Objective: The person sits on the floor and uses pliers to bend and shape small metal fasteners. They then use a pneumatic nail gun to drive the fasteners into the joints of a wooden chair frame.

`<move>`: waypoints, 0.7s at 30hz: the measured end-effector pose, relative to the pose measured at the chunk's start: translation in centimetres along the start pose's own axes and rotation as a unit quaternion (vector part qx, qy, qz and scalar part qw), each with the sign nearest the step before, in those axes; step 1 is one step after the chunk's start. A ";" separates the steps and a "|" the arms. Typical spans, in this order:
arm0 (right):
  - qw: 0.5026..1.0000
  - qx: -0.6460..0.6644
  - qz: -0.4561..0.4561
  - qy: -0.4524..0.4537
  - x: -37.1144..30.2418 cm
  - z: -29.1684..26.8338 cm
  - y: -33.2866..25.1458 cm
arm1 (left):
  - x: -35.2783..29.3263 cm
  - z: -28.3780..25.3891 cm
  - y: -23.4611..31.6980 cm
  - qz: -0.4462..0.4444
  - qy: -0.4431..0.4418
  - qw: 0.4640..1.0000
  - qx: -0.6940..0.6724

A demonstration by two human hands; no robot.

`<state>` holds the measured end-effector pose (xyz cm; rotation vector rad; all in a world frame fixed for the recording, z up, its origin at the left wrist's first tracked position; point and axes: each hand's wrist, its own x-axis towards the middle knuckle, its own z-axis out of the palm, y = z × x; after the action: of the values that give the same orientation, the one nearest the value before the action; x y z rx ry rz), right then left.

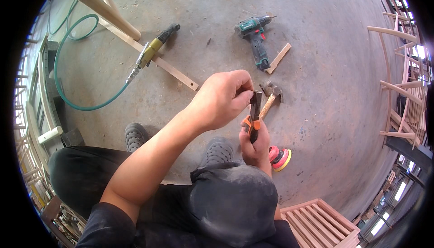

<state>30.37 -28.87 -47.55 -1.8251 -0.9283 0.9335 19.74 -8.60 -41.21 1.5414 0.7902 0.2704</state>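
Green hose (56, 79) curves across the floor (316, 126) to a yellow air tool (152, 51), beside a wooden strip (176, 73). Next, the left hand (224, 95) has thumb and fingers drawn together at the upper end of the pliers (255, 107); whether they pinch anything, I cannot tell. Beyond them lies a drill (254, 40). The right hand (256, 147) is wrapped around the pliers' orange-and-black handles, near a hammer (267, 105) and a red sander (280, 158).
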 end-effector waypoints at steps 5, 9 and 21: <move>0.998 0.053 0.026 -0.010 -0.2 0.1 0.7 | -0.2 0.2 -0.2 -0.001 -0.034 0.998 -0.048; 0.999 0.049 0.011 0.008 -0.4 0.3 1.1 | -0.5 0.4 0.7 0.019 -0.023 0.997 0.070; 0.998 -0.034 -0.044 0.034 -0.7 0.5 2.7 | -0.7 1.2 0.7 0.044 -0.002 0.992 0.120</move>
<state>30.18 -30.19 -50.00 -1.8461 -0.9989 0.7892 20.17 -9.89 -40.51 1.8047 0.7737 0.2430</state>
